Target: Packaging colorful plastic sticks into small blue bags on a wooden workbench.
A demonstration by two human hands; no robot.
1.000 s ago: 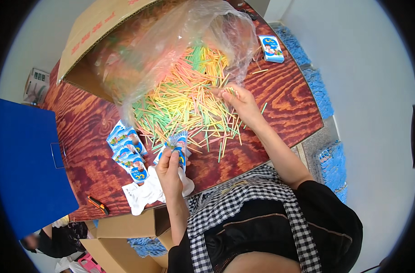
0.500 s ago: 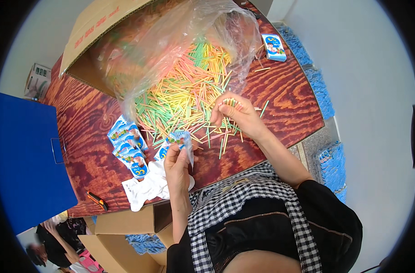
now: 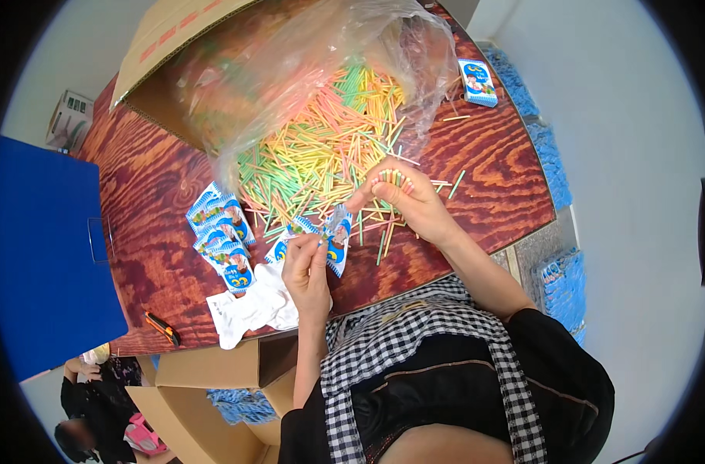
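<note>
My left hand (image 3: 308, 267) pinches a small blue-and-white packet (image 3: 338, 243) at its side, near the table's front edge. My right hand (image 3: 416, 203) is closed round a bundle of thin coloured sticks (image 3: 393, 179), their ends showing above the thumb. Its forefinger reaches out to the top of the packet. Behind both hands lies a big heap of pink, yellow and green sticks (image 3: 314, 155), spilling from a clear plastic bag (image 3: 283, 85). More blue-and-white packets (image 3: 227, 246) lie overlapped to the left, and another partly shows behind my left hand.
The bag comes out of a tipped cardboard box (image 3: 155, 66). White gloves (image 3: 252, 305) and an orange-black box cutter (image 3: 163, 329) lie front left, beside a blue panel (image 3: 55, 247). A packet stack (image 3: 478, 83) stands far right. Below is an open carton (image 3: 202, 410); another person (image 3: 97, 410) is at lower left.
The packet in my left hand has swung to the right, its printed face showing. My right forefinger has stretched out to its top. The whole view has shifted slightly.
</note>
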